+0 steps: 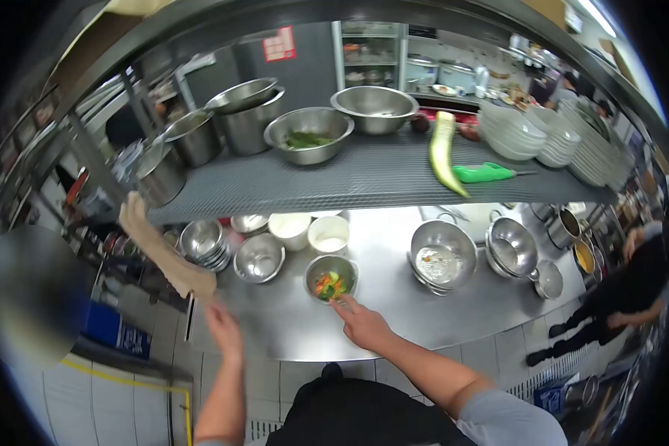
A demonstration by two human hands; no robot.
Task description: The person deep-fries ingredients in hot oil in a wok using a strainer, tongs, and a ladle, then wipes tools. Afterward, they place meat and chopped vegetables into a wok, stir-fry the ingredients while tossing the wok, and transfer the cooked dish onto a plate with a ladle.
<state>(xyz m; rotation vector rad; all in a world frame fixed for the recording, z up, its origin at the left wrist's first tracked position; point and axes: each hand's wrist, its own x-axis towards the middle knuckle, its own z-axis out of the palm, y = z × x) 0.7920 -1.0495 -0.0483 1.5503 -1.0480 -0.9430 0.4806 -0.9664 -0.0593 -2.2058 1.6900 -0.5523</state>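
Observation:
A small metal bowl [311, 273] holding chopped orange and green vegetables [330, 285] sits near the front of the steel counter. My right hand [364, 325] reaches to its near right rim with fingers stretched out, and the fingertips are at or just over the edge. Off to the left, my left hand [223, 327] is smeared by motion beyond the counter's left edge. Just above it is a long tan strip, like cloth or folded paper [167, 256]; I cannot tell whether the hand touches it.
Behind the bowl are white tubs [328, 235] and metal bowls [260, 259]. Colanders [443, 253] stand to the right. The raised shelf [334, 178] bears pots, bowls, a long pale-green vegetable [443, 152], a green-handled tool [485, 173] and stacked white dishes [513, 132]. A person [624, 290] stands at right.

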